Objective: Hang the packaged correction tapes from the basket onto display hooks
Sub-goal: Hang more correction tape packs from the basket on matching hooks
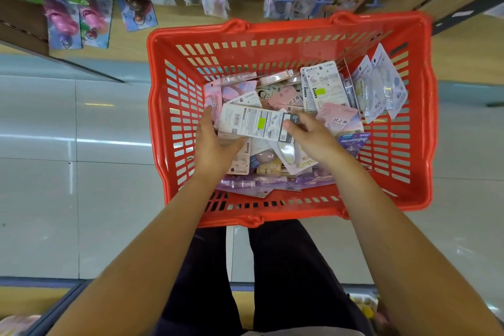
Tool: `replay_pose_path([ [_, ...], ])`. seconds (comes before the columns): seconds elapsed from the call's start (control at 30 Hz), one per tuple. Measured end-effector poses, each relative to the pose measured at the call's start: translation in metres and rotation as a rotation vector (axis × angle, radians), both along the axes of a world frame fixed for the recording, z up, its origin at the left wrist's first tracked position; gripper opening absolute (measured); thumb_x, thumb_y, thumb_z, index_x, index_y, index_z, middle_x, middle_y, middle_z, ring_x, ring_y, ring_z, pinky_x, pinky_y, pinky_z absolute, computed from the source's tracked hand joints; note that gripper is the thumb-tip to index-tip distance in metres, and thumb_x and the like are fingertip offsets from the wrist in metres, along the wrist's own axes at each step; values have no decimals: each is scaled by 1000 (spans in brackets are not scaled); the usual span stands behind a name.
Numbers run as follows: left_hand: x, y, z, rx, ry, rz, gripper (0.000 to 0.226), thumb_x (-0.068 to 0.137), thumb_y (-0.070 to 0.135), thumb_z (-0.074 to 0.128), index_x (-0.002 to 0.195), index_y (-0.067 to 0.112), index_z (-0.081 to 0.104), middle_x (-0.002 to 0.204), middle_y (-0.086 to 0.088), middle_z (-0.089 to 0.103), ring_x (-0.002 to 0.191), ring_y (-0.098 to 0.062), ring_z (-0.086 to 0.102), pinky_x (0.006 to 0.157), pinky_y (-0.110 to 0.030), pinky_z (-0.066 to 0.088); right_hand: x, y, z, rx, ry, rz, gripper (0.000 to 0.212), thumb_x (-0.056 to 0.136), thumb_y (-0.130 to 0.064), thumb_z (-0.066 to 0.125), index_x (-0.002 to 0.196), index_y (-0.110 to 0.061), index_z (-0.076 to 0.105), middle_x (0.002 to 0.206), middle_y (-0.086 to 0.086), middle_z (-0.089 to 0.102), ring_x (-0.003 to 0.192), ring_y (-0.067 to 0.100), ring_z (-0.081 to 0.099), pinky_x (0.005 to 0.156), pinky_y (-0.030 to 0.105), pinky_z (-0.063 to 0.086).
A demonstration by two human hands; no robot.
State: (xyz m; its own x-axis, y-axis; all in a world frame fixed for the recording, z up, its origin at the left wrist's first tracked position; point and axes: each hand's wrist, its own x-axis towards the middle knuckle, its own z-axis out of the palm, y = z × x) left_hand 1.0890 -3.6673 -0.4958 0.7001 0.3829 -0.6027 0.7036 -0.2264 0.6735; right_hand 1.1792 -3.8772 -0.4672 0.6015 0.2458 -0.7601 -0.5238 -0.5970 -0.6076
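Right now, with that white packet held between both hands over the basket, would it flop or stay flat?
Probably stays flat: the white packet spans straight between the left hand and right hand, so its backing card looks stiff. Likely light, held by fingertips. Its glossy face could be slippery.

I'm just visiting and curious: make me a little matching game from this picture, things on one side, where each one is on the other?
Things:
1. red basket
2. white package with green sticker
3. pink keychain packs
4. left hand

Places:
A. hanging on hooks, upper left
B. on the floor before the person
C. held between both hands
D. at the package's left end

Pairs: 1-B, 2-C, 3-A, 4-D
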Motion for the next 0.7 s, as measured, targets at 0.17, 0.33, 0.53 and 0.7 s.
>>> replay_pose_path([
  [0.17, 11, -5, 3, -197, 70, 150, 94, 86, -2, 80, 160, 19, 27, 96, 2, 70, 88, -6, 70, 65, -16, 57, 1, -5, -3, 76, 59, -92, 44, 89, -18, 78, 128, -17, 58, 116, -12, 64, 108, -1, 58, 85, 17, 45],
  [0.33, 13, -4, 6, -252, 72, 268, 77, 89, -4, 76, 154, 15, 39, 94, -2, 70, 93, -13, 69, 93, -32, 57, -4, -15, 0, 68, -33, -295, 30, 91, -13, 75, 117, -22, 65, 109, -10, 71, 95, -1, 67, 84, 23, 52],
  [0.53, 22, 1, 17, -380, -61, 139, 64, 92, 15, 79, 147, 25, 50, 128, 4, 70, 119, -11, 67, 87, -22, 57, -8, -17, 6, 83, -210, -519, 19, 95, -16, 71, 111, -25, 66, 107, -8, 73, 97, 4, 69, 86, 22, 55],
  [0.7, 34, 2, 21, -459, -19, 122, 62, 99, 26, 71, 154, 23, 43, 123, 5, 75, 113, -9, 71, 93, -30, 58, -8, -8, 7, 28, -131, -380, 23, 97, -33, 68, 100, -11, 70, 91, -4, 70, 86, 13, 64, 80, 29, 50],
])
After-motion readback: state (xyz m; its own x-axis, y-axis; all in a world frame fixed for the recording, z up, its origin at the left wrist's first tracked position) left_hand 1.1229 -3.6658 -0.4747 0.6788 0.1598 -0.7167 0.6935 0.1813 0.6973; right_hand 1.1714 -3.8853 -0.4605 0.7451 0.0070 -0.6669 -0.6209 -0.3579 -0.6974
